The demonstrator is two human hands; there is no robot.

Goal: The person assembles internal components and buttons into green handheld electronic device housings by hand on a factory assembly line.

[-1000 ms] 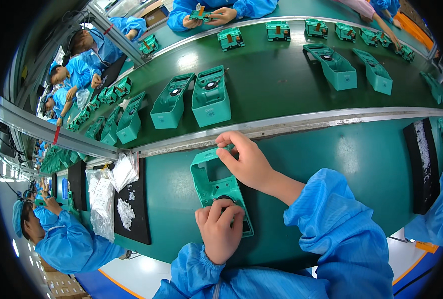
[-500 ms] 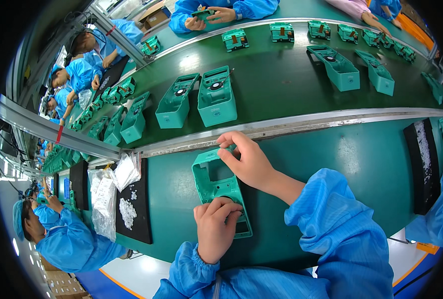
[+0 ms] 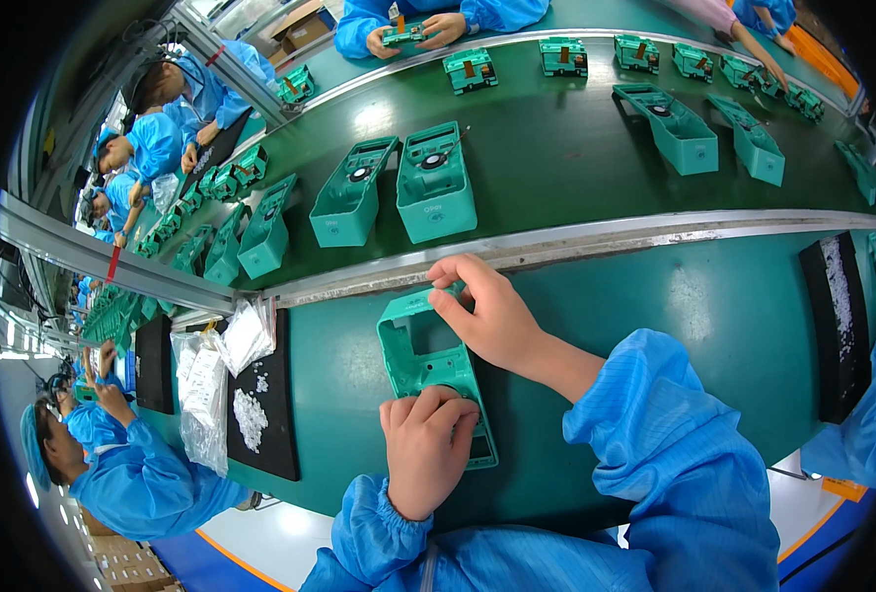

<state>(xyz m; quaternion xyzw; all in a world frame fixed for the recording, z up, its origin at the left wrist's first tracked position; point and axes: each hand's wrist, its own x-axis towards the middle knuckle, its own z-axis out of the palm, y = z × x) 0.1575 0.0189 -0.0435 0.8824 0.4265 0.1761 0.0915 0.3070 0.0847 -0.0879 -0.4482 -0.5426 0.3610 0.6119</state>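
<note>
A green plastic housing [image 3: 395, 347], open-topped with a large rectangular opening in its far half, lies on the green bench in front of me. My right hand [image 3: 489, 314] is closed over its far right corner, thumb and fingers bent around the rim. My left hand [image 3: 423, 442] bears down on the near half, its fingertips drawn together inside the housing. Whatever those fingertips hold or press is hidden under them. A dark recess shows beside the left fingers at the housing's near end.
Left of the housing, a black mat [image 3: 272, 434] carries small white pieces [image 3: 251, 419] and clear plastic bags [image 3: 203, 395]. Beyond a metal rail [image 3: 596, 240], a conveyor [image 3: 547, 163] bears similar housings [image 3: 436, 187] and green assemblies [image 3: 562, 57]. Another black mat [image 3: 838, 326] lies right. Co-workers sit around.
Housings and assemblies on the conveyor have shifted slightly right. A co-worker opposite has turned the green part in hand. My hands and the housing have barely moved.
</note>
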